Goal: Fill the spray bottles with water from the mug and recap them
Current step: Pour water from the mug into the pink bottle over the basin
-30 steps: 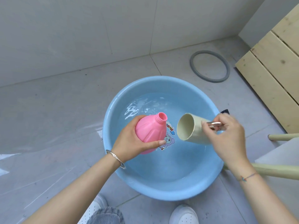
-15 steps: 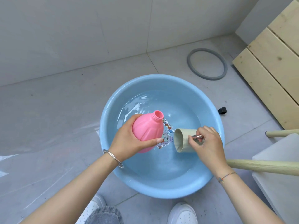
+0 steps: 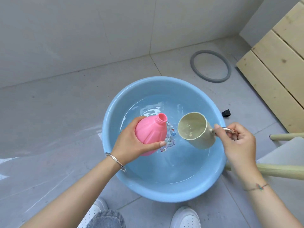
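My left hand point(image 3: 131, 145) grips a pink spray bottle point(image 3: 150, 130) by its round body, holding it tilted above the blue basin point(image 3: 111, 116) with its uncapped neck pointing up and right. My right hand point(image 3: 238, 143) pinches the metal handle of a cream mug point(image 3: 195, 132), which hangs over the basin just right of the bottle's mouth. The mug leans toward the bottle and some water shows inside it. Bottle and mug are apart. No cap or spray head is in view.
The basin holds shallow water over a cartoon sticker point(image 3: 169, 142) on its bottom. A grey rubber ring point(image 3: 210, 68) and a small black block point(image 3: 226, 113) lie on the tiled floor beyond. Wooden slats point(image 3: 276, 66) stand at right; pale wooden stool legs point(image 3: 271, 170) cross near my right arm.
The mug went down into the basin's water lying on its side, then rose out nearly upright with water in it, beside the bottle's neck. The bottle stayed in my left hand.
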`<state>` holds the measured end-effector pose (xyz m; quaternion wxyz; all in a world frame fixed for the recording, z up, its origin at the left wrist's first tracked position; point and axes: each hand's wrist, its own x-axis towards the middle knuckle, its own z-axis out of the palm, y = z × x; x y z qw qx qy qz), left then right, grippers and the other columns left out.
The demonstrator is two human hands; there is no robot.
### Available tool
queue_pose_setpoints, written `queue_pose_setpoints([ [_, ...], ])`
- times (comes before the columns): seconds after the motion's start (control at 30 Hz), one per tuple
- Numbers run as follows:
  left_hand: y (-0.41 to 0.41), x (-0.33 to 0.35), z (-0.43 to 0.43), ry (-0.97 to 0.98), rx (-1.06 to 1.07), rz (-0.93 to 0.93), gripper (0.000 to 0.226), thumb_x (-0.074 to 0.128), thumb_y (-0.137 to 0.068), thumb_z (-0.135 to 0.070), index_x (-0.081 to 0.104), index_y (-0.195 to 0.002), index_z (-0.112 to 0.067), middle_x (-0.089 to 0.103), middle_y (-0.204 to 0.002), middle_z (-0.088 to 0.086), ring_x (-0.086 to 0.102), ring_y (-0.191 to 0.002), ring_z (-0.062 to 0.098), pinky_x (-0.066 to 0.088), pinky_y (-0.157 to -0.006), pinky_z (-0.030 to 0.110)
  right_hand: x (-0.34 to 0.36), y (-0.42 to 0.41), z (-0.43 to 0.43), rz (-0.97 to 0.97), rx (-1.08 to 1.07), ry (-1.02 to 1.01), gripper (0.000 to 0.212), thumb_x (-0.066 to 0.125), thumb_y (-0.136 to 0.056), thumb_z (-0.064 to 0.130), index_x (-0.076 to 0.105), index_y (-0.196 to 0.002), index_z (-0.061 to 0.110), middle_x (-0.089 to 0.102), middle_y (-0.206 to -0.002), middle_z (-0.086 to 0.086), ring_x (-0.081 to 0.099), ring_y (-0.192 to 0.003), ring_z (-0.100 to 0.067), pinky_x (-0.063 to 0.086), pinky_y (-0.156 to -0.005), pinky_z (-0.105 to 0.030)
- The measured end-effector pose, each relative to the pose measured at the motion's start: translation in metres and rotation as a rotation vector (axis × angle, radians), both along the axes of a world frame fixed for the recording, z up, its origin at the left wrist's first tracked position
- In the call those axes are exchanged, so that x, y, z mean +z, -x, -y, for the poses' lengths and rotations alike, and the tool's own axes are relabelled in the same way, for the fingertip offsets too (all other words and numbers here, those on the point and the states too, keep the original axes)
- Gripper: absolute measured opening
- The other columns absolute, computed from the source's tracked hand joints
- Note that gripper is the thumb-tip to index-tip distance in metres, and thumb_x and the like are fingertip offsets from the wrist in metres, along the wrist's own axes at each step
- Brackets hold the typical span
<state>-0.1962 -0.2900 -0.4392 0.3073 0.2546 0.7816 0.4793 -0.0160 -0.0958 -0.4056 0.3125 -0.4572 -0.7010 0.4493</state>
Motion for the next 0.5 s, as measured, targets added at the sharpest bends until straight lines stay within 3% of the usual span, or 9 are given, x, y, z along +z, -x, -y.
queue_pose_setpoints([
  [0.17,-0.003,0.001,-0.001,-0.009,-0.021,-0.010,0.083,0.082,-0.040,-0.068,0.051,-0.114,-0.045,0.061,-0.103,-0.030,0.059,-0.095,-0.009,0.045,-0.076,0.007,0.038,0.010,0.010,-0.177,0.026,-0.001,0.039,0.066,-0.087,0.009,0.040,-0.059,0.017,0.042,-0.040,0.019,0.041,-0.046,0.000,0.036,-0.060,-0.014],
  [0.27,-0.005,0.000,0.000,0.002,-0.039,-0.022,0.085,0.086,-0.040,-0.066,0.050,-0.114,-0.045,0.061,-0.104,-0.028,0.058,-0.095,-0.009,0.044,-0.076,0.006,0.055,0.013,0.015,-0.223,0.049,-0.021,0.036,0.071,-0.078,0.030,0.046,-0.053,0.026,0.043,-0.045,0.019,0.039,-0.054,-0.003,0.039,-0.067,-0.024],
  [0.4,-0.004,-0.001,0.000,0.015,-0.067,-0.059,0.083,0.089,-0.046,-0.058,0.048,-0.118,-0.046,0.059,-0.108,-0.029,0.056,-0.097,-0.012,0.045,-0.080,0.008,0.066,0.015,0.021,-0.188,0.052,-0.097,0.035,0.067,-0.071,0.044,0.042,-0.057,0.023,0.042,-0.048,0.017,0.034,-0.053,-0.003,0.031,-0.056,-0.016],
  [0.5,-0.005,0.000,0.000,0.012,-0.073,-0.060,0.083,0.090,-0.047,-0.056,0.048,-0.118,-0.045,0.059,-0.108,-0.029,0.056,-0.097,-0.011,0.045,-0.081,0.010,0.072,0.017,0.026,-0.121,0.078,-0.228,0.041,0.066,-0.074,0.045,0.039,-0.061,0.017,0.042,-0.054,0.004,0.034,-0.056,-0.014,0.028,-0.055,-0.023],
])
